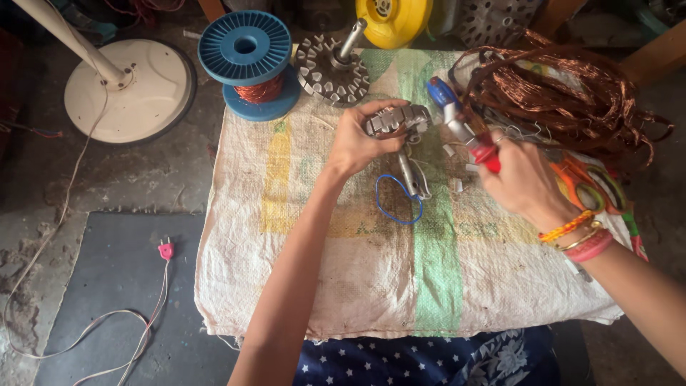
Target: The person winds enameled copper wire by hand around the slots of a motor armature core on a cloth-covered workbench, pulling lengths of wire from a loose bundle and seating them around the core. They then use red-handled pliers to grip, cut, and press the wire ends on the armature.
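Woven sack (357, 286) centre, left hand (355, 146) gripping stator (397, 119), right hand (525, 182) gripping pliers (464, 129)

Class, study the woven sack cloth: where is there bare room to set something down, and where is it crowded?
Bare room: the near half of the sack cloth, below the blue wire loop, and its left edge beside the left hand. Crowded: the far right, with the copper wire tangle, orange scissors and the right hand holding pliers; also the far edge, by the stator core.
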